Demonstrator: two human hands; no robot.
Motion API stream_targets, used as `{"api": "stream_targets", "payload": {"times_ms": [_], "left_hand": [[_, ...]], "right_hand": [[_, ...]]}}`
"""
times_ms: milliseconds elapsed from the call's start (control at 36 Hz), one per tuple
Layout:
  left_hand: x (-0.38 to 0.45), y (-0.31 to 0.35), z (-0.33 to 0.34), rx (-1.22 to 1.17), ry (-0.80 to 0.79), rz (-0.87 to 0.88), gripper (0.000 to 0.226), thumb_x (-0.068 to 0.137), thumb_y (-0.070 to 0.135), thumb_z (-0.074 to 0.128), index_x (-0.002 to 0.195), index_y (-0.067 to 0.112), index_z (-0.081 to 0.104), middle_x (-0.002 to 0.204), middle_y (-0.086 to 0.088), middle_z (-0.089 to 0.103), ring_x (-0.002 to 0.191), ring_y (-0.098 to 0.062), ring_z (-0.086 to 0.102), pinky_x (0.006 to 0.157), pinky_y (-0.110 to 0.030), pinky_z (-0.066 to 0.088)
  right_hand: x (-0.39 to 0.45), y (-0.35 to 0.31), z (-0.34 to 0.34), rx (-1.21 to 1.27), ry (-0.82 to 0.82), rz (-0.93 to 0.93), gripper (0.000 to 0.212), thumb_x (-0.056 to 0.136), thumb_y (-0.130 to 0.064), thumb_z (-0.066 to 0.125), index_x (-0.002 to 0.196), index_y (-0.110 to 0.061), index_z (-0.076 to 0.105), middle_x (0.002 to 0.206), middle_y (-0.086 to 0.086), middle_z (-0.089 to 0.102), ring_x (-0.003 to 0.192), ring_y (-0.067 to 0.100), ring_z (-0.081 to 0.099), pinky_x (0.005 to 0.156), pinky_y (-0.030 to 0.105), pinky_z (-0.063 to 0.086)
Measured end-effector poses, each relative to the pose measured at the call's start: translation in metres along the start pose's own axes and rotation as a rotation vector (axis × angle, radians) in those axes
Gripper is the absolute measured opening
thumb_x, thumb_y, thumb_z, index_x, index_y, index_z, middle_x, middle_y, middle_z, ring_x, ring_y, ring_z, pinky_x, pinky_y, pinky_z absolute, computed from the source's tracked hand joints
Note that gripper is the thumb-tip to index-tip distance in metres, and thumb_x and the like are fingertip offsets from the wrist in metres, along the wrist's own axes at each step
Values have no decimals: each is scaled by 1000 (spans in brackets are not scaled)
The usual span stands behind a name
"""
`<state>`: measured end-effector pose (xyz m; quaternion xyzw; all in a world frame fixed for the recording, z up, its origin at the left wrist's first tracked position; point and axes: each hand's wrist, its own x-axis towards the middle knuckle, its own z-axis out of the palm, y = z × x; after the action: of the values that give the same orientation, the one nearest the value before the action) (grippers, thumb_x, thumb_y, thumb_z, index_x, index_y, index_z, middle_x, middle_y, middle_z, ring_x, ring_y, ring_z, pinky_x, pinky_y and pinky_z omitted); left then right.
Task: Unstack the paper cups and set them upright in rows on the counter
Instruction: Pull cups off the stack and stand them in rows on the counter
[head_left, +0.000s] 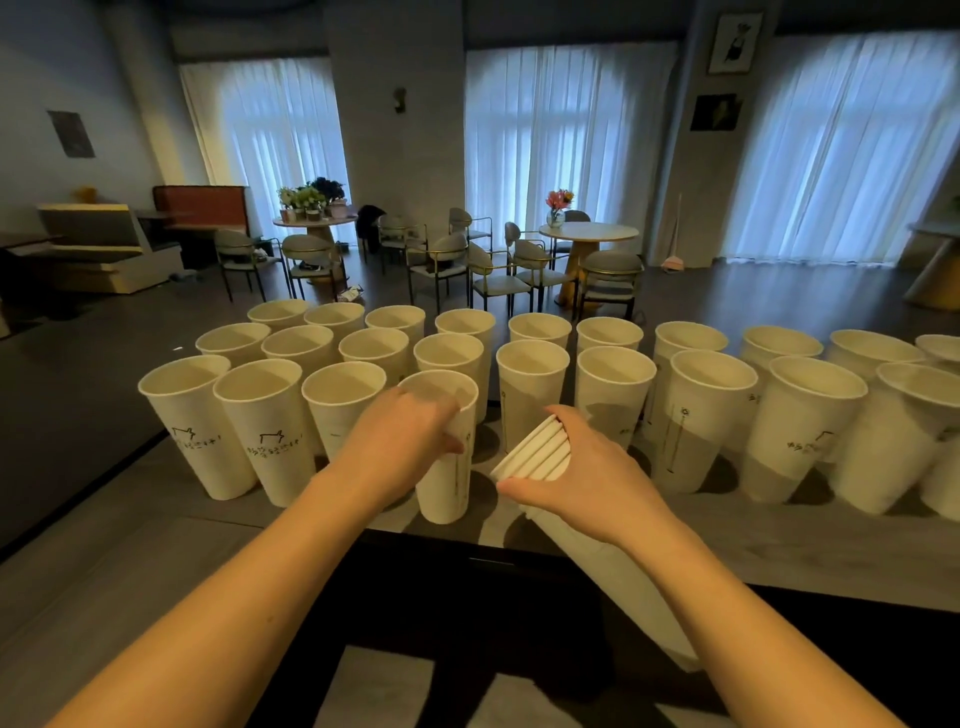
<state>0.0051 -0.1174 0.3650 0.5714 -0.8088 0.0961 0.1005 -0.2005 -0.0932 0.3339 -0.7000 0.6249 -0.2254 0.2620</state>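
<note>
Stack of nested paper cups (540, 452) — held tilted, long axis running from lower right up to upper left, rims toward the standing rows, closed end back toward the person and low over the near edge of the tabletop (779, 540). Several rims show fanned at the mouth end. Right hand (587, 480) wraps the stack just below the rims, fingers curled over the top and thumb underneath.

Single cup (444, 457) stands upright, mouth up, long axis vertical, in the front row just left of the stack. Left hand (400, 441) grips it near the rim, fingers curled round its side. Whether its base rests fully on the surface — cannot tell.

Standing cups (613, 395) fill three rough rows across the tabletop, all mouth up. Front-row cups at the left carry a small printed drawing and script facing the person. Cups at the far right lean outward in this wide view.

Tabletop is dark grey with a wood-like grain; a black recess lies below its near edge.

Room beyond: a round table (589, 234) with a vase of flowers (558, 205), a second round table (314, 223) with potted plants, grey chairs (610, 280) with thin metal frames, tall windows behind white sheer curtains (566, 140), framed pictures (735, 44) on a pillar, dim bluish light.
</note>
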Motion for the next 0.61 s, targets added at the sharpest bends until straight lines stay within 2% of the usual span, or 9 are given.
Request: {"api": "stream_targets", "payload": {"times_ms": [83, 167, 250, 306, 333, 417, 500, 556, 611], "left_hand": [[2, 0, 0, 6, -13, -2, 33, 89, 35, 66, 113, 14, 64, 114, -7, 65, 103, -23, 62, 79, -30, 47], [1, -2, -2, -67, 9, -4, 38, 84, 41, 69, 111, 15, 64, 115, -5, 67, 115, -24, 56, 98, -34, 44], [-1, -2, -7, -160, 230, 32, 45, 83, 50, 60, 112, 17, 63, 110, 1, 70, 113, -18, 59, 114, -38, 31], [-6, 12, -14, -269, 325, 30, 42, 86, 50, 51, 114, 20, 62, 108, 6, 69, 106, -12, 61, 114, -37, 31], [-8, 22, -18, -332, 313, 17, 38, 89, 48, 50, 114, 22, 62, 106, 8, 68, 103, -10, 60, 110, -35, 36], [-13, 53, -30, -570, 38, -19, 30, 98, 42, 47, 114, 23, 63, 103, 7, 68, 96, -9, 60, 89, -32, 49], [-12, 70, -31, -786, -240, -11, 32, 103, 36, 40, 103, 18, 67, 92, 0, 67, 85, -11, 59, 80, -35, 46], [-11, 76, -28, -851, -301, 1, 30, 103, 30, 42, 96, 17, 67, 91, -5, 68, 82, -12, 57, 85, -41, 47], [-12, 80, -24, -931, -301, 0, 27, 102, 24, 45, 91, 24, 69, 84, 2, 68, 79, -9, 57, 84, -41, 48]], "right_hand": [[-2, 2, -3, 29, -11, -10, 105, 66, -72, 77, 150, -40, 22, 131, -12, 45, 111, 10, 42, 88, 34, 44], [-6, 6, -9, 72, -19, -27, 110, 64, -69, 81, 152, -37, 22, 132, -13, 42, 113, 8, 40, 90, 30, 41], [-9, 9, -17, 99, -35, -20, 119, 62, -63, 86, 154, -32, 18, 133, -12, 40, 114, 7, 39, 91, 29, 40], [-11, 12, -20, 83, -44, -24, 117, 63, -58, 88, 152, -30, 18, 128, -12, 40, 114, 10, 44, 91, 30, 43], [-11, 13, -21, 74, -47, -31, 114, 63, -57, 88, 149, -29, 19, 126, -11, 41, 113, 11, 47, 91, 30, 45], [-13, 18, -22, 98, -24, -62, 106, 61, -56, 89, 141, -29, 26, 122, -10, 50, 105, 8, 54, 86, 30, 51], [-14, 21, -23, 152, 35, -96, 99, 60, -57, 88, 138, -32, 32, 115, -12, 55, 99, 7, 57, 80, 30, 54], [-15, 24, -24, 125, 72, -126, 97, 59, -62, 85, 137, -33, 35, 113, -13, 56, 98, 6, 58, 81, 34, 55], [-16, 28, -25, 87, 100, -155, 97, 57, -67, 82, 137, -35, 37, 113, -13, 55, 98, 7, 57, 79, 34, 54]]}}
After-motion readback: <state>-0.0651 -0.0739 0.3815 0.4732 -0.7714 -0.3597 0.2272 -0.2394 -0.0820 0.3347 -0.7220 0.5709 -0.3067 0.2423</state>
